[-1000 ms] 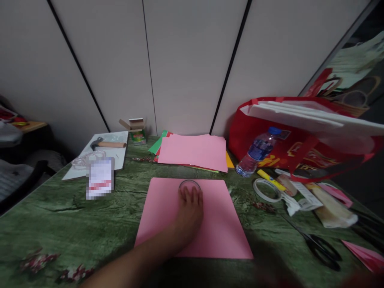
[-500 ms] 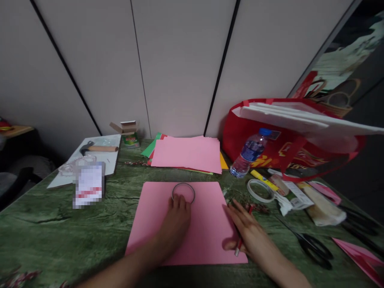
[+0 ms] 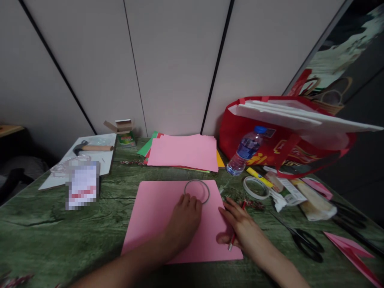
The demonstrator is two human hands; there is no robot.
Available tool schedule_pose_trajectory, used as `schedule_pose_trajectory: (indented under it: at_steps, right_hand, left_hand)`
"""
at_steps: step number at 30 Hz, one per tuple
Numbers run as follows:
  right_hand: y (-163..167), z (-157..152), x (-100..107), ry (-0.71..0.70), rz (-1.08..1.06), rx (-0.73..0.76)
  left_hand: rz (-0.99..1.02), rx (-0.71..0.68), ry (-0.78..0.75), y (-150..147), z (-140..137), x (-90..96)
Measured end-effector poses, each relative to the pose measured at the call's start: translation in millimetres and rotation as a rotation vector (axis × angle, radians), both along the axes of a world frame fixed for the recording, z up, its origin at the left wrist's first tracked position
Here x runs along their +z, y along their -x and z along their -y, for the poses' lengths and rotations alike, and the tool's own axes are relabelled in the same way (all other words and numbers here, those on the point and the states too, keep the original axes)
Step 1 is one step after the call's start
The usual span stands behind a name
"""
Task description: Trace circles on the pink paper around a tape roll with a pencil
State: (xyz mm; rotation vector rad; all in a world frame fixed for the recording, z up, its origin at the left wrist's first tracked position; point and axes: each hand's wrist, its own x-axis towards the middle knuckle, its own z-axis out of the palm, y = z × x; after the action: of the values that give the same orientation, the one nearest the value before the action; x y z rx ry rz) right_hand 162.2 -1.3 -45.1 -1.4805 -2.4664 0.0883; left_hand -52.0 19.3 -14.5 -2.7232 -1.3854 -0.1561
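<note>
A sheet of pink paper (image 3: 150,218) lies on the green table in front of me. On its upper right part rests a thin dark ring (image 3: 208,192). My left hand (image 3: 185,218) has its curled fingers on the near edge of the ring; the fingertips are partly hidden. My right hand (image 3: 250,234) lies over the sheet's right edge. A red pencil (image 3: 232,240) is tucked in this hand, its metal end pointing toward me and its other end showing beyond the fingers.
A stack of coloured paper (image 3: 183,152) lies behind the sheet. On the right are a water bottle (image 3: 246,150), a red bag (image 3: 285,154), a tape roll (image 3: 256,195), a yellow glue stick (image 3: 259,177) and scissors (image 3: 307,244). A hammer (image 3: 93,148) lies far left.
My left hand has slid the ring to the right across the pink sheet. The right hand with the pencil stays at the sheet's right edge. The whole view has shifted slightly.
</note>
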Motion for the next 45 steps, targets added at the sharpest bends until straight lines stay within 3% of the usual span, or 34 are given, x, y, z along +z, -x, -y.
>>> schedule_pose_trajectory:
  at_steps: [6, 10, 13, 16, 20, 24, 28, 31, 34, 37, 45]
  right_hand:
    - [2.6, -2.6, 6.8, 0.048, 0.041, 0.005]
    - [-1.1, -3.5, 2.3, 0.083, 0.035, 0.014]
    - [-7.9, -11.7, 9.8, 0.116, 0.018, 0.054]
    - [-15.2, -26.9, 38.7, 0.021, -0.132, 0.091]
    - [-11.0, -47.8, 95.6, -0.207, -0.506, 0.057]
    - [13.2, -64.8, 126.2, -0.140, -0.993, 0.008]
    - [31.3, -82.8, 121.0, 0.067, -1.316, 0.089]
    - [28.8, -96.9, 107.1, 0.195, -1.274, 0.003]
    - [18.2, -110.6, 90.1, 0.197, -1.176, -0.167]
    - [10.3, -122.3, 74.4, 0.225, -1.210, -0.256]
    - [18.7, -128.8, 60.8, 0.331, -1.320, -0.170]
  left_hand:
    - [-0.044, -0.096, -0.024, -29.8, -7.5, -12.0]
    - [0.004, -0.127, -0.077, -30.0, -8.8, -24.1]
    - [0.048, -0.136, -0.105, -26.7, -9.5, -29.8]
    - [0.059, -0.153, -0.116, -24.6, -9.9, -32.7]
    - [0.067, -0.174, -0.113, -23.7, -9.5, -33.4]
    - [0.078, -0.179, -0.104, -23.5, -8.5, -31.0]
    - [0.062, -0.175, -0.097, -23.1, -8.3, -30.5]
    - [0.057, -0.175, -0.125, -22.4, -9.1, -33.0]
    - [0.079, -0.195, -0.170, -21.7, -10.2, -35.6]
    - [0.091, -0.186, -0.202, -21.3, -11.3, -36.8]
    - [0.110, -0.183, -0.313, -22.8, -10.6, -39.3]
